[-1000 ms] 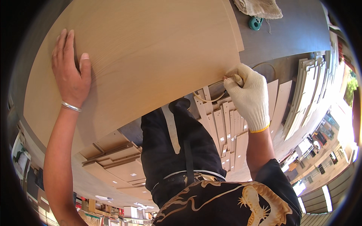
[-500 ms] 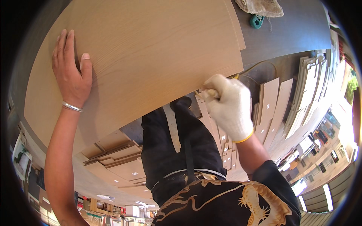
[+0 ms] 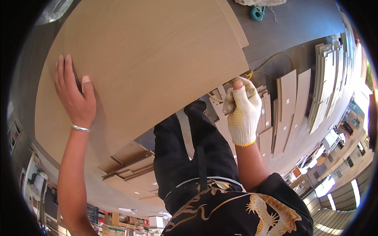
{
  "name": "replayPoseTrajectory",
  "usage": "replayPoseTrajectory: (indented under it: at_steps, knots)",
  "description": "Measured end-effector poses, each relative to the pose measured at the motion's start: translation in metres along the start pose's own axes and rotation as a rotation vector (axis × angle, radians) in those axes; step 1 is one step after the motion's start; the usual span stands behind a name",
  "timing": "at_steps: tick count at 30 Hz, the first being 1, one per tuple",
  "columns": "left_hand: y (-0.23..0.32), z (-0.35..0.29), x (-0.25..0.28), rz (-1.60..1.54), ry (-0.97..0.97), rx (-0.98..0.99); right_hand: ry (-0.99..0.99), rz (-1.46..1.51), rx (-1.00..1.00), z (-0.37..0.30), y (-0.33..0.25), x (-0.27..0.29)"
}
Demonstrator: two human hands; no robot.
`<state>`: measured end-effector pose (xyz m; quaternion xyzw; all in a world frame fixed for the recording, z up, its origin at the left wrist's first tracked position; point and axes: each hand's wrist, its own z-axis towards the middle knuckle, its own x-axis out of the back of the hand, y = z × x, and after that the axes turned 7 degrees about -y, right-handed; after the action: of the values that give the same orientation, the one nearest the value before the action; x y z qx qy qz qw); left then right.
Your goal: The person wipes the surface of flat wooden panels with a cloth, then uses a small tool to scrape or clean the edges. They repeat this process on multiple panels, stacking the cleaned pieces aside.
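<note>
A wide tan wood-grain panel (image 3: 157,51) lies on the dark worktop, with at least one similar sheet edge showing under its right end. On the panel's left part rests my bare left hand (image 3: 76,92), palm down, fingers stretched out, a silver bangle at the wrist. My right hand (image 3: 244,110) wears a white knitted glove with yellow dots, the bare thumb tip poking out. It is at the panel's near right corner, fingers curled closed, thumb turned up. Whatever lies inside those fingers is hidden.
At the far right of the dark worktop (image 3: 299,23) are a green ring-shaped tool (image 3: 257,13) and a rag (image 3: 262,2). A yellow cord (image 3: 271,59) hangs near the corner. Stacked boards (image 3: 285,114) stand on the floor at right; more boards (image 3: 138,177) lie lower left.
My right hand has turned so its thumb points up, staying by the panel's corner. The left hand remains flat on the panel. The whole view has shifted slightly.
</note>
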<state>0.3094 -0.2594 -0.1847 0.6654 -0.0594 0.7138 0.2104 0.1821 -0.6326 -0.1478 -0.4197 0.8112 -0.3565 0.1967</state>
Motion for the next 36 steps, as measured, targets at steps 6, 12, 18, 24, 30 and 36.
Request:
replayPoseTrajectory:
  at_steps: [6, 12, 18, 24, 30, 36]
  knots:
    - [0.002, 0.0, 0.003, 0.027, -0.036, -0.015, 0.048, 0.034, 0.062, 0.009, 0.006, -0.014]
    - [0.002, -0.001, 0.004, 0.033, -0.077, -0.022, 0.103, 0.229, 0.1, -0.017, 0.034, -0.044]
    - [0.002, -0.002, 0.006, 0.067, -0.126, -0.026, 0.162, 0.184, 0.023, -0.03, 0.039, -0.056]
    - [-0.003, -0.005, 0.005, 0.091, -0.168, -0.033, 0.265, 0.36, 0.085, 0.001, 0.029, -0.047]
    - [-0.004, -0.005, 0.003, 0.092, -0.14, -0.043, 0.214, 0.518, 0.15, -0.016, 0.034, -0.064]
    - [-0.011, -0.009, -0.002, 0.107, -0.139, -0.025, 0.231, 0.395, 0.111, -0.018, 0.042, -0.067]
